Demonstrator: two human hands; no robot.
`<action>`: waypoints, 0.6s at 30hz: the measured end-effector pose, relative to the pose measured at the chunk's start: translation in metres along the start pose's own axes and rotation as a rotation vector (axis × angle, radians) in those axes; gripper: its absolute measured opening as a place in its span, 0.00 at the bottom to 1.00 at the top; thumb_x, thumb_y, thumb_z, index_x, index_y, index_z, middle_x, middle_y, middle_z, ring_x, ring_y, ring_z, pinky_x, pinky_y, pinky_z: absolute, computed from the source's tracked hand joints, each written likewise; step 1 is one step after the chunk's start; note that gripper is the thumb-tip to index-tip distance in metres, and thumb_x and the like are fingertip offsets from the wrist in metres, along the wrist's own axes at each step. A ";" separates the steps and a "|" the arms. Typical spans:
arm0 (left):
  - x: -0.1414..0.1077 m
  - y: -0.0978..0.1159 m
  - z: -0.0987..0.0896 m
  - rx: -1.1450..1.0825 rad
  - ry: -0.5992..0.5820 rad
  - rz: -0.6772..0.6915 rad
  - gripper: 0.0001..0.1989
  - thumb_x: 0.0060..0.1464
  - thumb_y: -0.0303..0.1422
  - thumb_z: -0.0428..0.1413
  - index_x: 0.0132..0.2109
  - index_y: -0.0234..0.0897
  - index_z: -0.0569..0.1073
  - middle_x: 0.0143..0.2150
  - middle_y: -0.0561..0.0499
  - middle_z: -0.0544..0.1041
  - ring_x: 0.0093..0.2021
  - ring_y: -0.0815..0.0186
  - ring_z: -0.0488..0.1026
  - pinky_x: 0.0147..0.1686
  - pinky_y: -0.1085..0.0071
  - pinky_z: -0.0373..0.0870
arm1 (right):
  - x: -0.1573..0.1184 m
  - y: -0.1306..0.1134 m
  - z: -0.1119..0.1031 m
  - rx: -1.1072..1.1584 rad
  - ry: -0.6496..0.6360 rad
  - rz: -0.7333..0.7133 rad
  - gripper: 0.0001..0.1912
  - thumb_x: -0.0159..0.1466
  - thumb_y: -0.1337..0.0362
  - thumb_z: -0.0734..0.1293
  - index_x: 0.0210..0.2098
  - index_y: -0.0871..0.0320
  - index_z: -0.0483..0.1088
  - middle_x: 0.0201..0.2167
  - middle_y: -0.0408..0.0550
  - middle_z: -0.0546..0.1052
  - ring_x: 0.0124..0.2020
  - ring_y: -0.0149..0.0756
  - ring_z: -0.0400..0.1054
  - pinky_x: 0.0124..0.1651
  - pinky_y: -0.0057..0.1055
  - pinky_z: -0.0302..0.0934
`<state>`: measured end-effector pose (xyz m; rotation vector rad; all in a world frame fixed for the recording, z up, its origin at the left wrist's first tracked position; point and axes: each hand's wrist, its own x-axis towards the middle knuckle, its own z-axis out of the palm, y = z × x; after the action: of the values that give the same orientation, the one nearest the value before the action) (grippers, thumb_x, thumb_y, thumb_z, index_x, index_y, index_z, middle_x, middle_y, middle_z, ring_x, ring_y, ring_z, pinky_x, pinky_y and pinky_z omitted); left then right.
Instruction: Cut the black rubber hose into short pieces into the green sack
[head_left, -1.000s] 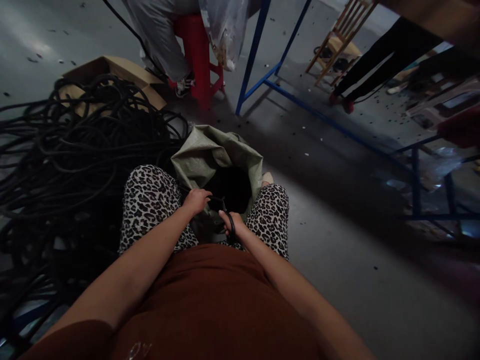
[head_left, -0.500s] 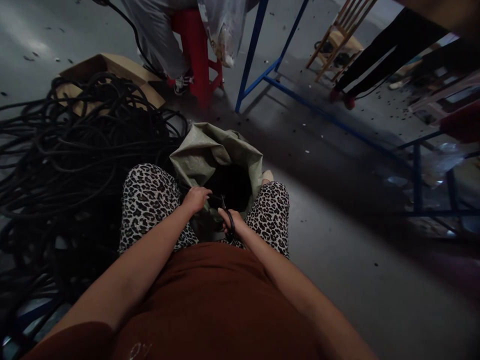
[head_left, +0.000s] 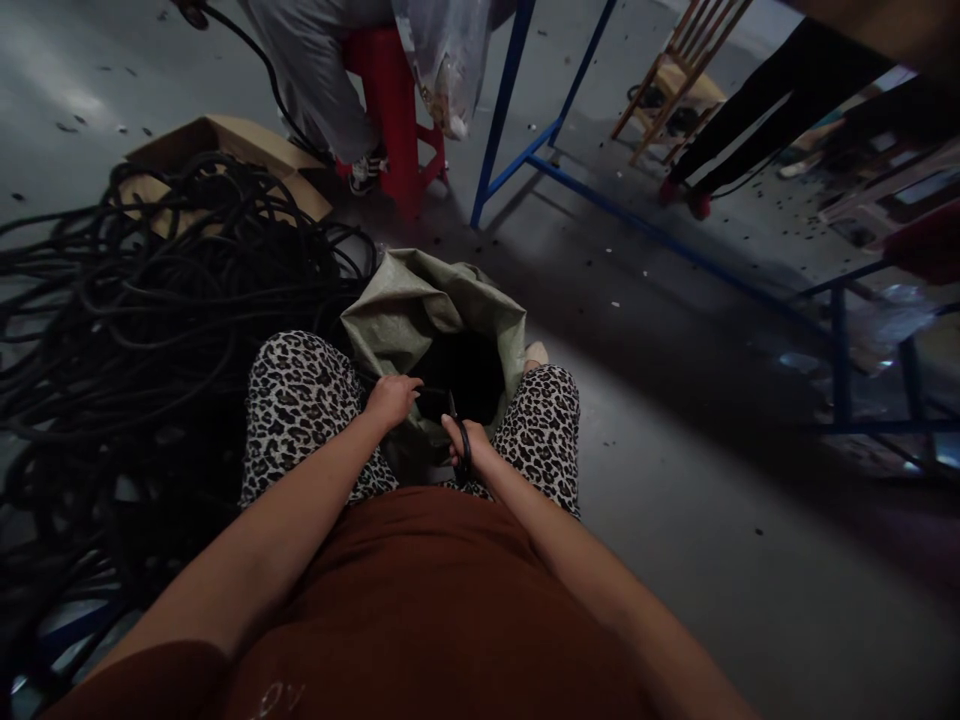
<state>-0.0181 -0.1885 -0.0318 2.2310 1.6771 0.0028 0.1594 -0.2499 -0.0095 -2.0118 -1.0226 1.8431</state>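
Between my knees stands a greenish woven sack point(head_left: 401, 290) with its mouth folded open and a dark inside. My left hand point(head_left: 394, 400) is closed on a black rubber strip point(head_left: 431, 390), whose end points right over the sack's mouth. In my right hand point(head_left: 469, 440) is a pair of scissors point(head_left: 466, 455) with black handles, the fingers wrapped through the loops. The blades point up and away from me, close to the strip's end. Whether they touch the strip, I cannot tell. What lies inside the sack is too dark to make out.
A big tangled heap of black strips point(head_left: 187, 290) covers the floor at left, partly over a cardboard box point(head_left: 247, 140). Beyond the sack are a red stool point(head_left: 390, 110) with a seated person, and a blue metal frame point(head_left: 502, 120). Another person's legs point(head_left: 780, 110) stand at far right.
The scissor blades look closer together than before, and my right hand has shifted very slightly. My left hand stays in place on the strip.
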 end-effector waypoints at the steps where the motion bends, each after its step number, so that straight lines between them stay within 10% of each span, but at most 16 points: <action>1: 0.000 0.001 -0.001 0.000 0.000 -0.013 0.16 0.55 0.32 0.49 0.49 0.43 0.74 0.43 0.49 0.78 0.44 0.63 0.72 0.48 0.68 0.63 | 0.000 0.000 0.000 0.026 -0.018 0.006 0.20 0.65 0.49 0.59 0.33 0.63 0.65 0.13 0.38 0.64 0.09 0.25 0.59 0.12 0.20 0.55; 18: -0.003 0.006 0.000 -0.057 -0.036 0.100 0.15 0.56 0.32 0.50 0.49 0.41 0.74 0.44 0.47 0.77 0.45 0.62 0.72 0.49 0.66 0.62 | 0.006 -0.001 0.006 0.037 -0.095 0.054 0.24 0.62 0.45 0.61 0.37 0.62 0.64 0.19 0.42 0.68 0.14 0.26 0.62 0.14 0.22 0.61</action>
<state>-0.0130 -0.1925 -0.0294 2.2569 1.5262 0.0345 0.1536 -0.2474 -0.0149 -1.9659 -0.9594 1.9878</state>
